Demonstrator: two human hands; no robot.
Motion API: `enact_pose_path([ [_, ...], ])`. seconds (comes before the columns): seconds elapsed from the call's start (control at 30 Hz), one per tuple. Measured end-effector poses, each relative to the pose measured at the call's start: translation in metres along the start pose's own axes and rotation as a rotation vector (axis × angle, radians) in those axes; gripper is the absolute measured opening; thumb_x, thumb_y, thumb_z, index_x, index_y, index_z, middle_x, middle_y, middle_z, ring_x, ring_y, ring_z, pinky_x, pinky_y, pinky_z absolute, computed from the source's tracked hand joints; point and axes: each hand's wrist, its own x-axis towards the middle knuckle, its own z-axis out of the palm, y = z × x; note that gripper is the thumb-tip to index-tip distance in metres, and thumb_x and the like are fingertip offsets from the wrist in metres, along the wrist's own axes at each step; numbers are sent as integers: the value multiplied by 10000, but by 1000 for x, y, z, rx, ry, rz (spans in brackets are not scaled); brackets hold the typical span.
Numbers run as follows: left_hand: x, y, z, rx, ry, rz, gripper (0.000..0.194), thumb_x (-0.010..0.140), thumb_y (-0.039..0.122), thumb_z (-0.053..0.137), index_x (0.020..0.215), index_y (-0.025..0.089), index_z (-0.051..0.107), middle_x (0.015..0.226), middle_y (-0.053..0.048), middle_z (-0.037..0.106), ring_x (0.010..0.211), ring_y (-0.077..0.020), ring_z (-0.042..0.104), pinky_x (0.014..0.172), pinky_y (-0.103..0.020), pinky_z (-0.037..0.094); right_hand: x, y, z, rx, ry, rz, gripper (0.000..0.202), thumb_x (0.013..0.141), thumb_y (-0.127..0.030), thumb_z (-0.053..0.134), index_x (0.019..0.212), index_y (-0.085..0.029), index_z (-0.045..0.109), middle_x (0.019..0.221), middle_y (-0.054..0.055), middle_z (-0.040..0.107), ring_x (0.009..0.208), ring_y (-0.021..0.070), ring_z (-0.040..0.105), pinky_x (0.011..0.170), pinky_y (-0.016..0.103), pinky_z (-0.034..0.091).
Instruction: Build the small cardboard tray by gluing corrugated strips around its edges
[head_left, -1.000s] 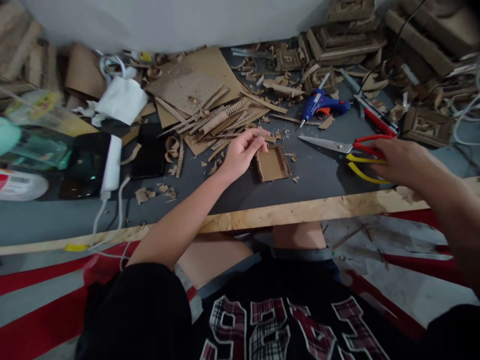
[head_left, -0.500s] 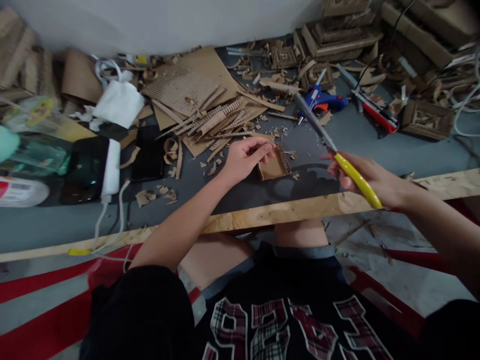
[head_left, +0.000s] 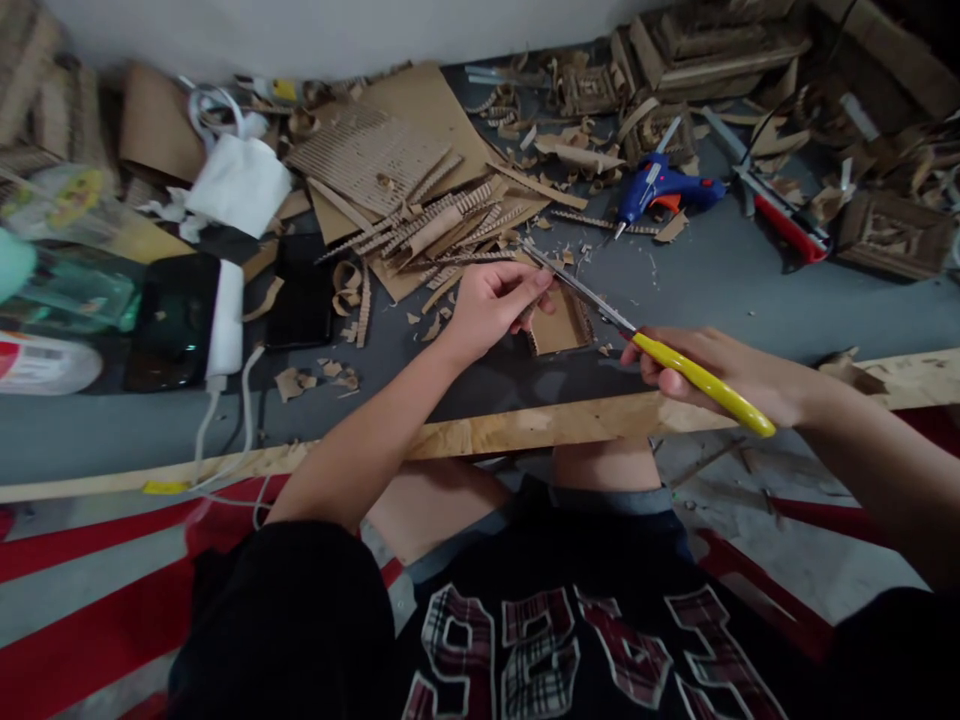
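My right hand [head_left: 697, 370] is closed round the yellow handle of a pair of scissors [head_left: 701, 385]. Their grey blades point up and left, with the tips just past my left fingertips. My left hand [head_left: 499, 305] is in a pinch beside the blades; what it holds, if anything, is too small to make out. Below the blades, a small square cardboard tray [head_left: 561, 328] with corrugated edges lies on the dark tabletop, its left part partly covered by my left fingers.
Behind my hands lie cardboard sheets and strips [head_left: 375, 160]. A blue glue gun [head_left: 664, 190] and a red cutter [head_left: 791, 228] lie back right. At left are phones [head_left: 300, 300], bottles and a white cable. A wooden strip [head_left: 517, 430] edges the table.
The scissors have swung down and left, so their blades now lie by my left fingertips. My left hand keeps its pinch. The view has shifted slightly.
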Motion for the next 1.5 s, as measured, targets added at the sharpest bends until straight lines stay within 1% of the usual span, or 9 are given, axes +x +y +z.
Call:
enact_pose_path([
  [0.1, 0, 1, 0, -37, -26, -41, 529, 703, 679, 816, 800, 162, 754, 581, 21, 675, 381, -35, 485, 356, -163, 345, 2, -2, -2, 4, -72, 29, 751, 863, -900, 311, 1009, -225, 605, 791, 43, 626, 680, 193, 567, 638, 362, 421],
  [0.37, 1, -1, -1, -94, -50, -54, 507, 687, 652, 842, 788, 161, 767, 561, 23, 671, 379, -27, 478, 368, -150, 362, 4, -10, -4, 13, -97, 85, 723, 858, -894, 323, 951, -229, 590, 704, 22, 591, 569, 157, 509, 562, 334, 384],
  [0.53, 1, -1, 0, -125, -43, -74, 493, 688, 637, 851, 778, 157, 781, 553, 19, 665, 375, -24, 473, 361, -146, 352, 4, -11, -5, 39, -111, 143, 647, 843, -860, 428, 847, -226, 557, 664, 3, 556, 514, 120, 448, 504, 294, 334],
  [0.67, 2, 0, 0, -137, -14, -86, 493, 677, 628, 863, 788, 153, 792, 547, 21, 657, 375, -20, 463, 364, -148, 346, 8, -10, -4, 46, -103, 148, 659, 816, -877, 449, 790, -224, 533, 614, -14, 511, 486, 104, 401, 485, 280, 297],
  [0.93, 3, 2, -2, -183, 16, -101, 456, 668, 594, 883, 754, 158, 782, 543, 21, 652, 369, -21, 471, 361, -155, 324, 17, -9, -8, 33, -111, 88, 666, 846, -877, 409, 757, -227, 524, 561, -10, 516, 479, 120, 434, 496, 288, 290],
  [1.1, 3, 2, -3, -163, 24, -126, 465, 687, 602, 868, 784, 158, 775, 563, 25, 651, 386, -17, 475, 367, -144, 325, 19, -6, -5, 8, -66, 86, 704, 837, -904, 374, 736, -221, 515, 540, -23, 479, 470, 112, 419, 506, 289, 260],
  [1.17, 4, 2, -4, -150, 28, -123, 469, 691, 609, 862, 796, 161, 773, 572, 25, 651, 388, -16, 472, 367, -145, 322, 20, -7, -5, 1, -65, 82, 706, 848, -894, 364, 756, -215, 536, 567, -11, 511, 482, 117, 443, 517, 293, 268],
  [1.33, 5, -2, -5, -106, 30, -122, 490, 708, 632, 838, 843, 165, 776, 613, 14, 666, 397, -23, 468, 370, -165, 329, 19, -12, -6, -22, -44, 61, 680, 886, -841, 353, 849, -206, 595, 730, 50, 656, 521, 134, 527, 548, 306, 319],
  [1.5, 5, -6, -8, -53, 20, -69, 459, 777, 615, 794, 900, 173, 782, 670, 2, 683, 436, -29, 485, 405, -170, 364, 14, -6, -11, -74, 13, 125, 629, 881, -811, 387, 813, -219, 585, 655, 51, 617, 535, 162, 525, 553, 317, 311],
])
